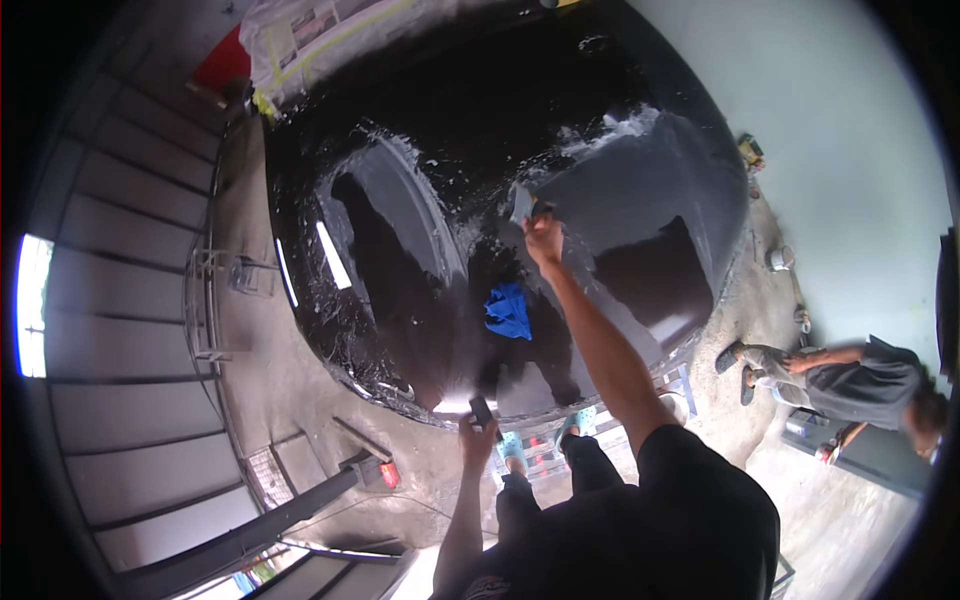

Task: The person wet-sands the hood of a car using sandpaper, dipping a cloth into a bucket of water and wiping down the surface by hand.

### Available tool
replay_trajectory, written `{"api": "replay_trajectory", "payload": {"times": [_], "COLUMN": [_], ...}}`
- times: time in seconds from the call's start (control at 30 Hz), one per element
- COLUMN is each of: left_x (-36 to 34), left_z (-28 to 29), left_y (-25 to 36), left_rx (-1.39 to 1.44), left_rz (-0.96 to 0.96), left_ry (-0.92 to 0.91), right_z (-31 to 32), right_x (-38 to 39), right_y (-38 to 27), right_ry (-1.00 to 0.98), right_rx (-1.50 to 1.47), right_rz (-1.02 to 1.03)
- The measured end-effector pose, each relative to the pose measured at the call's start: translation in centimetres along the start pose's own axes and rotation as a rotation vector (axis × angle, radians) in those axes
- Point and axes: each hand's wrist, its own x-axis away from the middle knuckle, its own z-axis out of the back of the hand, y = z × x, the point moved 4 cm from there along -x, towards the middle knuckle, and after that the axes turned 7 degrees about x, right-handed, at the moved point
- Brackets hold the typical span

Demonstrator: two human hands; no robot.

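My right hand is closed on a flat grey scraper-like piece, reaching over the middle of a large glossy black car panel. Whether the piece touches the surface I cannot tell. Near the panel's front edge, my left hand grips a small dark rectangular block. A crumpled blue cloth lies on the panel between my hands. Whitish wet smears and dull grey patches spread over the black surface, with reflections in it.
Masking sheet covers the far left end. At right a person in dark clothes sits low. A metal stand is at left, a white pot by the right wall. My feet in light blue clogs are below the panel's edge.
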Motion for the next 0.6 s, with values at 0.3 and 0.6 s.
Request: {"api": "replay_trajectory", "payload": {"times": [0.3, 0.6], "left_x": [5.1, 8.6], "left_z": [6.8, 9.3], "left_y": [9.3, 17.7], "left_rx": [0.254, 0.69], "left_rz": [-0.41, -0.366], "left_ry": [-0.225, -0.571], "right_z": [7.7, 9.8], "right_x": [24.3, 42.3], "right_y": [0.5, -1.8], "right_ry": [-0.384, -0.177], "right_rx": [-0.593, 0.079], "right_rz": [-0.203, 0.239]}}
